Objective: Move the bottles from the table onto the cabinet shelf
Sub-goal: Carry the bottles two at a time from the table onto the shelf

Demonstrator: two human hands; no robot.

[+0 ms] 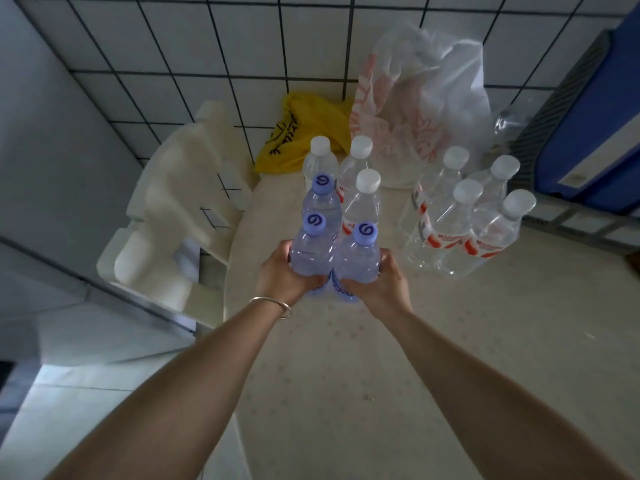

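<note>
Both forearms reached out over the pale table [450,358]; the left hand [282,277], a thin bangle [273,304] on its wrist, curled round one blue-capped bottle [310,252], and the right hand [379,284] curled round its neighbour [358,259], the two bottles pressed together near the table's left edge. Just behind stood a third blue-capped bottle [322,199] and three white-capped ones [362,197]. To the right sat a cluster of four white-capped bottles [460,220], and farther back a yellow bag [304,133] and a clear plastic bag [422,98] by the tiled wall [242,46]
</note>
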